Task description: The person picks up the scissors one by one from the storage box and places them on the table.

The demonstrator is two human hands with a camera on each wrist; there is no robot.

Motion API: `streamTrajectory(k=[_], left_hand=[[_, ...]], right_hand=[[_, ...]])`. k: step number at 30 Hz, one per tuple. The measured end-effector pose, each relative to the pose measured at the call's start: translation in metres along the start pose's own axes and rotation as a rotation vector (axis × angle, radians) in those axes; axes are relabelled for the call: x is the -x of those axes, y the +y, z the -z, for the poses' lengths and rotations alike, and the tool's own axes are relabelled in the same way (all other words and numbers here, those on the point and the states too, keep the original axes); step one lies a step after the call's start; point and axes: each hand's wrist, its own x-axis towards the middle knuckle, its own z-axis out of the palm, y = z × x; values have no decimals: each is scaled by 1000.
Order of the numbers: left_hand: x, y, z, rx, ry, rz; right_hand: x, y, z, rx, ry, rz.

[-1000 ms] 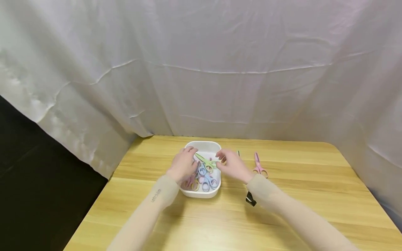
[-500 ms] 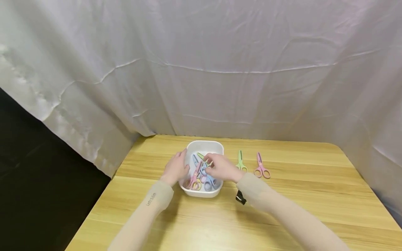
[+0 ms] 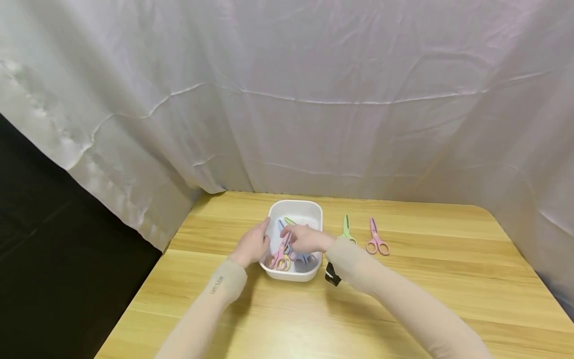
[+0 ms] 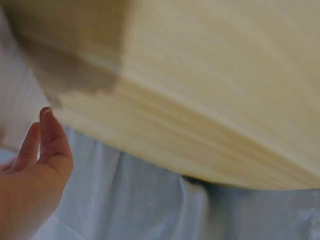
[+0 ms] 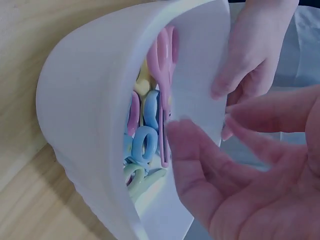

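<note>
A white plastic box (image 3: pixel 296 203) stands on the wooden table with several pairs of children's scissors inside. At its left wall my left hand (image 3: pixel 249 244) holds the rim, the thumb over the edge. My right hand (image 3: pixel 309 239) reaches into the box from the right. In the right wrist view its thumb and fingers are apart, one fingertip right at the blade of the pink scissors (image 5: pixel 160 65). Light blue scissors (image 5: pixel 144 144), a yellow handle (image 5: pixel 143 82) and green scissors (image 5: pixel 146 182) lie below and beside the pink pair. My right hand hides part of the pile.
On the table right of the box lie green scissors (image 3: pixel 347 228), partly hidden by my right sleeve, and pink scissors (image 3: pixel 376 238), side by side with blades pointing away. Grey curtains (image 3: pixel 287 124) hang behind the table. A black device (image 3: pixel 332 274) shows under my right wrist.
My left hand has drawn back from over the scissors to the box's left rim. The right hand has moved left and down into the box, uncovering more of the scissors on the table.
</note>
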Motion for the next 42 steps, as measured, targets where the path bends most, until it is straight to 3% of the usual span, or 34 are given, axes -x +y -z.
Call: streamTrajectory(k=[4, 10, 16, 22, 42], left_hand=[[-1, -4, -9, 65, 37, 3], [0, -6, -15, 144, 71, 21], [1, -4, -17, 114, 86, 14], [1, -4, -17, 118, 86, 23], [1, -5, -15, 137, 57, 39]], right_hand=[[-3, -3, -2, 62, -75, -15], [-6, -6, -7, 192, -120, -4], [-8, -7, -15, 284, -187, -32], [-10, -6, -19, 299, -249, -66], [-22, -3, -28, 327, -239, -96]])
